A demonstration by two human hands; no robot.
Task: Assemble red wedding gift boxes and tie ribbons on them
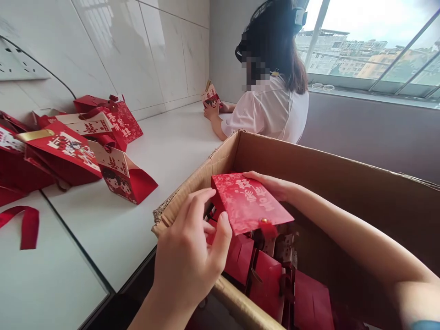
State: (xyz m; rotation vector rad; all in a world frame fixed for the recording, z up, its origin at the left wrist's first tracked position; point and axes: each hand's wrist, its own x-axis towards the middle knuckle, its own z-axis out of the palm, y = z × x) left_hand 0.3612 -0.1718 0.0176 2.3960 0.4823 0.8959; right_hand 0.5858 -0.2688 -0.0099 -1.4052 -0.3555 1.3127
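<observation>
A red paper gift box [254, 201] with pale Chinese lettering and a small ribbon is held tilted over the open carton. My right hand [270, 185] grips it along its far side, the fingers partly hidden behind it. My left hand [192, 238] is at the near left edge of the box, thumb and fingers apart, fingertips close to or touching that edge. Below, inside the cardboard carton [330, 160], several more red gift boxes [266, 279] sit packed side by side.
On the white tabletop [178, 133] at left stand several red gift boxes [120, 174], plus a loose red ribbon [29, 227]. A co-worker [275, 105] in white leans on the table's far end, holding a similar box [210, 97]. A power strip [20, 64] is on the wall.
</observation>
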